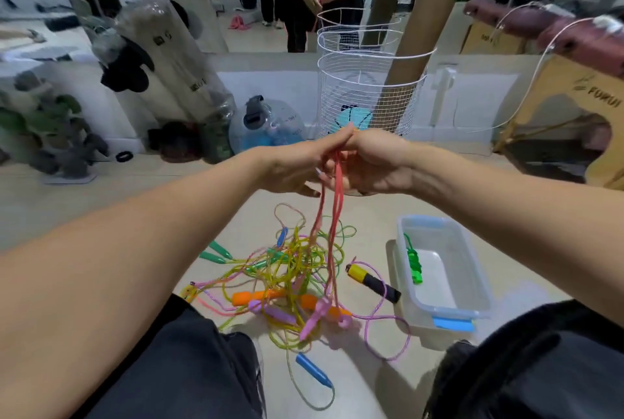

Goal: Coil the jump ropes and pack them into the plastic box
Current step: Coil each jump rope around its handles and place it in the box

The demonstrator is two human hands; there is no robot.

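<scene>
Both the left hand (290, 165) and the right hand (368, 162) pinch the doubled pink jump rope (332, 216) hanging below them; best keep loops even before lowering it into the clear plastic box (472, 270) down-right.

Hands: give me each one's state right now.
Left hand: pinching the pink jump rope.
Right hand: gripping the same rope's strands.
</scene>
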